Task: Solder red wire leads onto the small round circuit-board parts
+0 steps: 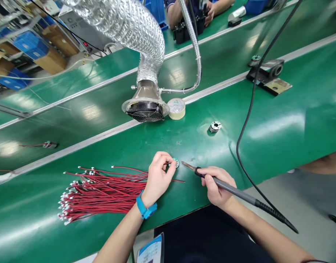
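My left hand (160, 175), wearing a blue wristband (146, 209), pinches a thin red wire (168, 163) against a small round part with a green circuit board (176, 163). The fingers partly hide both. A soldering iron (233, 190) lies in the grip of my right hand (218, 185). Its tip (186, 164) points at the round part from the right, a small gap away. Under and left of my left wrist spreads a bundle of red wires (105, 193) with white connectors at their far-left ends. Farther back on the green bench stands a similar round metal part (215, 126).
A fume extractor fan (146, 111) on a foil duct (148, 33) hangs over the bench beside a tape roll (176, 109). The iron's black cable (250, 109) loops at right, near a metal fixture (269, 76). A co-worker's hand (210, 12) is across the bench.
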### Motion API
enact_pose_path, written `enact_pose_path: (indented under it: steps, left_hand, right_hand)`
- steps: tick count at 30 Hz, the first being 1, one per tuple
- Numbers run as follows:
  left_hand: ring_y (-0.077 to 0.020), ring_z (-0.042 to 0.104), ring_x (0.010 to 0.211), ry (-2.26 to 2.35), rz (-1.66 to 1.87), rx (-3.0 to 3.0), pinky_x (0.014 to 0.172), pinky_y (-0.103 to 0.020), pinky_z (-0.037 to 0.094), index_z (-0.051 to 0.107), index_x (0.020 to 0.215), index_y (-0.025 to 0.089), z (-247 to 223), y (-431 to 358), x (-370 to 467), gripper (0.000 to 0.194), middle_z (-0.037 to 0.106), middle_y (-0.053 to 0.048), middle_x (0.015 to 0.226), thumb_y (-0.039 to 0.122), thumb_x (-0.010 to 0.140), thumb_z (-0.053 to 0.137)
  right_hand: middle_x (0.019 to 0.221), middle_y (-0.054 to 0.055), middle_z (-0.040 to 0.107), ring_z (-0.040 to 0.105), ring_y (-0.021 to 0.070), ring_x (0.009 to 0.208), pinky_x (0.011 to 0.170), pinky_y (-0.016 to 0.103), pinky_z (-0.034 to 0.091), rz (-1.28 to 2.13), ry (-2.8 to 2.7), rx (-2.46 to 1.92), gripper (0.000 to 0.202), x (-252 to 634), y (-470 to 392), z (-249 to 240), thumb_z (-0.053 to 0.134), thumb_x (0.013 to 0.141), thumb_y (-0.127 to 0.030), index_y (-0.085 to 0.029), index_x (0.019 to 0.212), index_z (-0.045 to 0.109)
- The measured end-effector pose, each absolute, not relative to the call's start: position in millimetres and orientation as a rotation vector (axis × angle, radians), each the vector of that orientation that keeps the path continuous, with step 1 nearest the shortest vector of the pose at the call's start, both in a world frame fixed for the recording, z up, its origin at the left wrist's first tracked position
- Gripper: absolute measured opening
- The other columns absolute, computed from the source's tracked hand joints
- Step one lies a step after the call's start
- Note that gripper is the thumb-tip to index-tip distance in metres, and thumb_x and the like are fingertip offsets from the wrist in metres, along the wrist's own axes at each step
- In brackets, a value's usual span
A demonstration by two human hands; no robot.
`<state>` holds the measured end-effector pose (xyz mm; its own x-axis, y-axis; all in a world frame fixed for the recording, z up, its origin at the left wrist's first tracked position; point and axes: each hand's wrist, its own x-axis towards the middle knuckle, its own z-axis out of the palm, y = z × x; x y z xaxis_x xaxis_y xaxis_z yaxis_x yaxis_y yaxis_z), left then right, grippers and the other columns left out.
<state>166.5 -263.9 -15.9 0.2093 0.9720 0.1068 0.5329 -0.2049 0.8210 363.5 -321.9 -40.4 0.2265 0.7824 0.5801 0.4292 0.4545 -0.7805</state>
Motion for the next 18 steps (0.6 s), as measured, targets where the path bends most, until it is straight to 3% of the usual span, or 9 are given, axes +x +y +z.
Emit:
enact_pose_path:
  steps: [6, 18]
  left_hand:
    - [-0.0120, 0.054, 0.077, 1.409, 0.886, 1.871, 0.063, -0.024, 0.041, 0.064, 0.085, 0.018, -20.6, -266.9, 167.9, 0.014, 0.060, -0.004, 0.099, 0.021, 0.099, 0.064]
    - [-0.0147, 0.059, 0.083, 1.437, 0.903, 1.940, 0.067, -0.025, 0.046, 0.064, 0.085, 0.019, -22.4, -267.4, 169.9, 0.014, 0.061, -0.006, 0.100, 0.022, 0.099, 0.063]
  right_hand:
    - [0.061, -0.004, 0.070, 0.068, 0.0126, 0.052, 0.056, 0.026, 0.057, 0.350, -1.471, -1.079, 0.021, 359.0, -310.9, -24.3, 0.053, 0.094, -0.014, -0.021, 0.094, 0.073]
    - [0.060, -0.003, 0.069, 0.066, 0.0132, 0.049, 0.054, 0.027, 0.056, 0.343, -1.462, -1.062, 0.023, 358.3, -311.1, -26.9, 0.052, 0.095, -0.014, -0.022, 0.098, 0.073]
